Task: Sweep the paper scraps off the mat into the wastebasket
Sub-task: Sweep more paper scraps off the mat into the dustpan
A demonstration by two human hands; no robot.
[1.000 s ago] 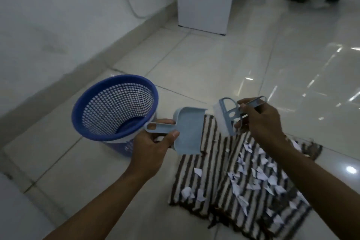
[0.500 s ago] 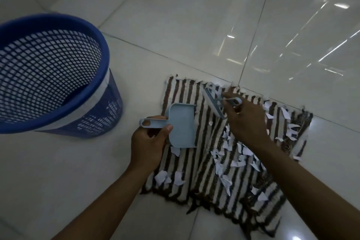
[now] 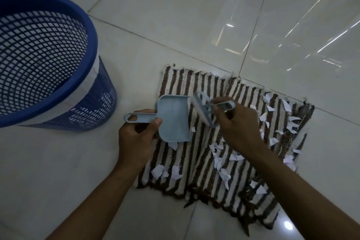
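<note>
Gripping dustpan (image 3: 174, 118) in left hand (image 3: 136, 138) | right hand (image 3: 236, 128) clasping brush (image 3: 204, 110) | advice: keep pan edge pressed flat on mat (image 3: 204, 161), draw scraps (image 3: 220, 163) inward.

Glossy pale floor tiles (image 3: 194, 15), light glints

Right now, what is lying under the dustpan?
The dustpan sits on the striped mat. One paper scrap sticks out from its near edge; anything else beneath is covered.

Both arms reached forward; the left hand (image 3: 136, 138) was closed in a grip, the right hand (image 3: 236, 128) likewise.
</note>
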